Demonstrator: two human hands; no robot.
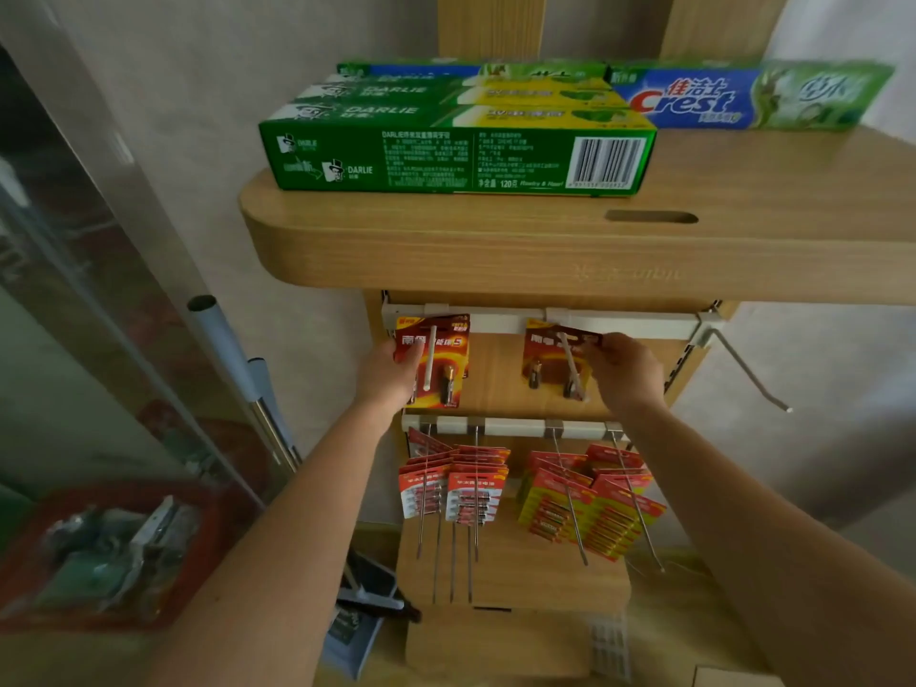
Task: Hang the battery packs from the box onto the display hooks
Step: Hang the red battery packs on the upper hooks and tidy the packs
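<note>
Two red battery packs hang on white hooks from the upper rail (500,320) under the wooden shelf. My left hand (391,374) grips the left edge of the left pack (438,359), which sits on its hook. My right hand (622,369) pinches the top right corner of the right pack (555,357), tilted on its hook. On the lower rail (515,427), several hooks carry stacks of red and yellow battery packs (590,503) and red and white ones (453,488). No box is in view.
Toothpaste boxes (456,146) lie on the wooden shelf (545,240) above. An empty metal hook (748,371) sticks out at the right end of the upper rail. A red basket (29,552) of items sits low on the left, with poles (233,359) leaning nearby.
</note>
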